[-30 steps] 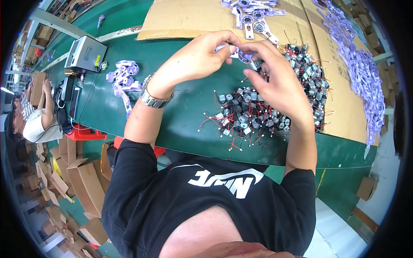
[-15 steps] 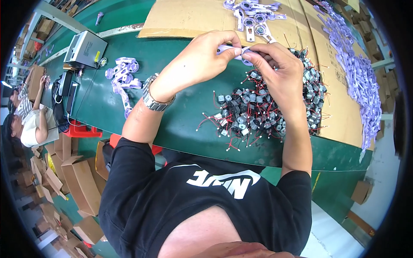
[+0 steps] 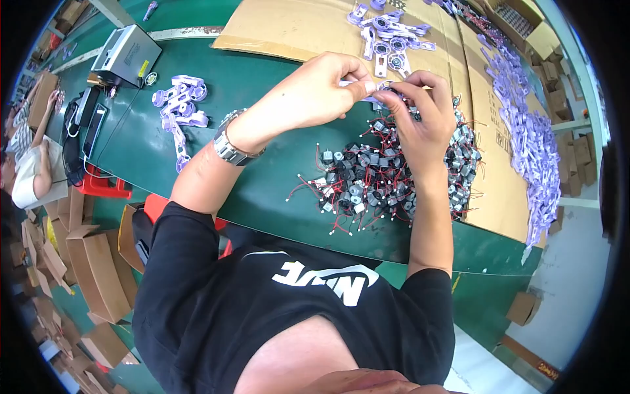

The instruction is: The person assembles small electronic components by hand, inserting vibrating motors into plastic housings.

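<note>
Both hands meet over the far side of the green table. My left hand [image 3: 331,85] is closed, with thumb and forefinger pinching a light purple plastic housing [image 3: 370,99]. At the housing's right end, my right hand [image 3: 425,115] grips it between thumb and curled fingers. The fingers cover most of the part. Below and around my right hand lies a pile of small motors [image 3: 367,180] with red wires. Just beyond my hands, several purple housings with round dark centres [image 3: 396,44] rest on a cardboard sheet [image 3: 282,29].
On the left lies a small group of purple housings [image 3: 180,108]. Behind it stand a grey metal box [image 3: 128,56] and a phone-like device [image 3: 96,131]. A long heap of purple housings [image 3: 528,141] covers the right cardboard. A co-worker [image 3: 36,167] sits at far left, near cardboard boxes [image 3: 98,272].
The view has shifted, so the table and piles appear farther left. Both hands stay together on the purple housing, and my right fingers have changed position slightly around its end.
</note>
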`<state>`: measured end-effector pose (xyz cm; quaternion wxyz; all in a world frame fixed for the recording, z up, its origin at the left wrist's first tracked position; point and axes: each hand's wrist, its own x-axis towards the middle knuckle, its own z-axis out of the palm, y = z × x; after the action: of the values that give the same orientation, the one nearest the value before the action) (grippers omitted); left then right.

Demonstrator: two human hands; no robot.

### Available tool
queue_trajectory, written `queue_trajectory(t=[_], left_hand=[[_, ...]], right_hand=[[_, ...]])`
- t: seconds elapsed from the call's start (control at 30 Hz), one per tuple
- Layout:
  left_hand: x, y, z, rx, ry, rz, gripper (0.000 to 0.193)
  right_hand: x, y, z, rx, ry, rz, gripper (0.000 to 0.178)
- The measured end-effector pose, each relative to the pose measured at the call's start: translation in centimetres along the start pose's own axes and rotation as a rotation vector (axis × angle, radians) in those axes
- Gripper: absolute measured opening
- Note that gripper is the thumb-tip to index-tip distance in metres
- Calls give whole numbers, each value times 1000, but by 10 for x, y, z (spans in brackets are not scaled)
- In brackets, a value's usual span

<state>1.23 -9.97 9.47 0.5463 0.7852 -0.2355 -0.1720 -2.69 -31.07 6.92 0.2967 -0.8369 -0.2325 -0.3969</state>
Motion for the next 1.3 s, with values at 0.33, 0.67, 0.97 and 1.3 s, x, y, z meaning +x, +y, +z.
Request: queue_trajectory(t=[0.33, 0.67, 0.97, 1.3], left_hand=[[6, -7, -6, -126, -37, 12, 30], [1, 2, -19, -503, -259, 189, 46], [12, -6, -2, -489, -103, 344, 31], [8, -2, -1, -731, -131, 301, 31]], right_hand=[[6, -6, -19, 168, -245, 148, 35], [1, 1, -24, 824, -106, 660, 27], [0, 0, -25, 949, -18, 614, 29], [1, -6, -24, 917, 43, 509, 28]])
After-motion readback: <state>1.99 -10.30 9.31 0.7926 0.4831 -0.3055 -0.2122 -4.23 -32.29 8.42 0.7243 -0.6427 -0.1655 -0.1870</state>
